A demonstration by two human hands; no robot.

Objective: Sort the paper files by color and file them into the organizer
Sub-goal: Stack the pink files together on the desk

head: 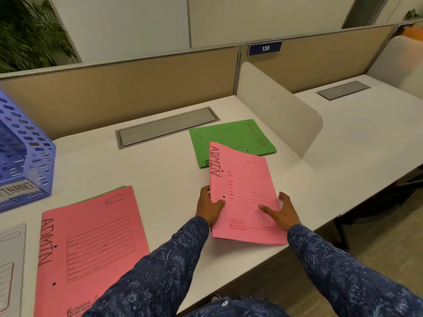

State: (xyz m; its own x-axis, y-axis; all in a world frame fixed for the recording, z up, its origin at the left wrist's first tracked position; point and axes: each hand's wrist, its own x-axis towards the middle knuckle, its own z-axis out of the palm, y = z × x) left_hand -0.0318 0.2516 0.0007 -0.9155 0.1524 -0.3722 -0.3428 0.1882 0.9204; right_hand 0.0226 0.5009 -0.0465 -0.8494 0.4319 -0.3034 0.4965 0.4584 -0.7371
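A pink file marked ADMIN [245,193] lies tilted at the desk's near right, its far end raised over a green file [231,138]. My left hand [209,208] grips its left edge, thumb on top. My right hand [282,211] lies on its right side with fingers spread over the cover. A second pink ADMIN file [91,243] lies at the near left on top of a green one whose edge shows. A grey file [10,266] is at the far left edge. The blue mesh organizer [25,152], labelled FINANCE, stands at the left.
The white desk [160,175] has a grey cable flap [167,128] at the back and a beige partition behind. A white divider panel [279,108] separates the neighbouring desk on the right. The desk's front edge runs diagonally below my arms.
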